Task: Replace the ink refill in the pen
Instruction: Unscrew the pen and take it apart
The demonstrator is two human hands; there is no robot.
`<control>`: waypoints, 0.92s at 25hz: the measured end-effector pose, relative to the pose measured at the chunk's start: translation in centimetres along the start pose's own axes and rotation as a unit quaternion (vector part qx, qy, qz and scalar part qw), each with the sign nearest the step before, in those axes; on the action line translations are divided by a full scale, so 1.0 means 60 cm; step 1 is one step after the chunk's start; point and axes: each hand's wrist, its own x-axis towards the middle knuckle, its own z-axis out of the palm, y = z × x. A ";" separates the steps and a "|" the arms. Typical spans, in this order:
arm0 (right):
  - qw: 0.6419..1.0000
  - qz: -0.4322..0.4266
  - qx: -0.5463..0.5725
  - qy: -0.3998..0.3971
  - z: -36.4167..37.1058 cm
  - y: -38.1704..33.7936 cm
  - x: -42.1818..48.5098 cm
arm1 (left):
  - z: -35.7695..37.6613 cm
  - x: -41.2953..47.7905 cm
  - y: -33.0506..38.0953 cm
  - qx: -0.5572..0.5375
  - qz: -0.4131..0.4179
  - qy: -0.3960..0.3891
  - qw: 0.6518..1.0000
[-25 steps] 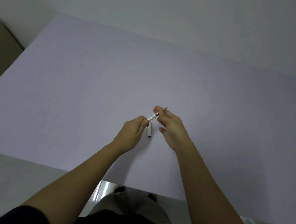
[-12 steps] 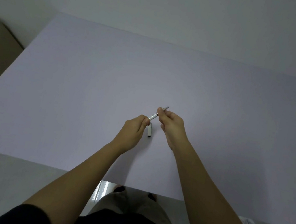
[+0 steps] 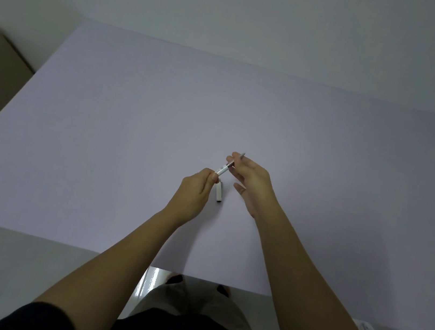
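Pale counter (image 3: 128, 151) lay under both hands: left hand (image 3: 195, 192) and right hand (image 3: 250, 181) pinched the pen (image 3: 224, 167), cap (image 3: 219, 192) at six o'clock.

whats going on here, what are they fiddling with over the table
A person is working on a pen held above a pale table. The left hand pinches the white barrel end, while the right hand grips the tip end with its fingertips, other fingers spread. A small white piece, probably the cap, lies on the table just below the hands.
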 end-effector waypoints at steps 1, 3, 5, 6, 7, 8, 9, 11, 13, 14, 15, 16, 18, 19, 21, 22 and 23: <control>1.000 0.006 -0.013 0.003 0.001 0.001 0.000 | 0.000 0.000 0.000 0.002 0.002 -0.002 1.000; 0.999 0.004 -0.029 0.023 0.000 0.005 0.001 | 0.000 -0.001 0.001 0.008 0.008 -0.009 1.000; 1.000 0.003 -0.019 0.016 -0.003 0.005 0.000 | 0.002 -0.003 0.001 0.009 0.007 -0.009 1.000; 1.000 0.008 -0.013 0.000 -0.003 0.003 0.001 | 0.002 -0.003 0.001 0.005 0.004 -0.006 1.000; 1.000 0.013 -0.009 -0.014 -0.004 0.001 0.000 | 0.002 -0.002 0.000 0.000 0.002 -0.003 1.000; 1.000 0.015 -0.013 -0.020 -0.003 0.000 0.000 | 0.001 -0.001 -0.001 -0.002 0.003 -0.001 1.000; 1.000 0.015 -0.022 -0.014 -0.002 -0.001 0.001 | 0.001 -0.001 -0.001 0.001 0.005 -0.001 1.000; 0.999 0.001 -0.029 0.016 -0.001 0.001 0.001 | 0.000 -0.001 -0.002 0.016 0.013 -0.003 1.000; 0.999 -0.007 -0.011 0.038 -0.005 -0.002 0.003 | 0.000 -0.003 -0.003 0.022 0.018 -0.002 1.000; 0.999 -0.009 -0.007 0.039 -0.008 -0.006 0.005 | 0.000 -0.004 -0.004 0.022 0.018 -0.002 1.000; 0.999 -0.011 -0.003 0.032 -0.011 -0.009 0.006 | 0.000 -0.004 -0.005 0.022 0.016 -0.002 1.000; 1.000 -0.015 0.009 0.024 -0.013 -0.011 0.009 | 0.000 -0.005 -0.007 0.023 0.014 -0.002 1.000; 0.998 -0.025 0.054 0.020 -0.017 -0.013 0.014 | 0.003 -0.006 -0.011 0.017 0.012 -0.007 1.000; 0.997 -0.030 0.072 0.022 -0.018 -0.014 0.015 | 0.004 -0.008 -0.013 0.013 0.010 -0.011 1.000; 0.995 -0.039 0.088 0.025 -0.019 -0.017 0.017 | 0.008 -0.009 -0.017 -0.001 0.002 -0.020 1.000; 0.995 -0.041 0.087 0.027 -0.020 -0.019 0.018 | 0.010 -0.008 -0.019 -0.011 -0.003 -0.020 1.000; 0.995 -0.043 0.082 0.025 -0.021 -0.021 0.018 | 0.012 -0.008 -0.021 -0.022 -0.008 -0.020 1.000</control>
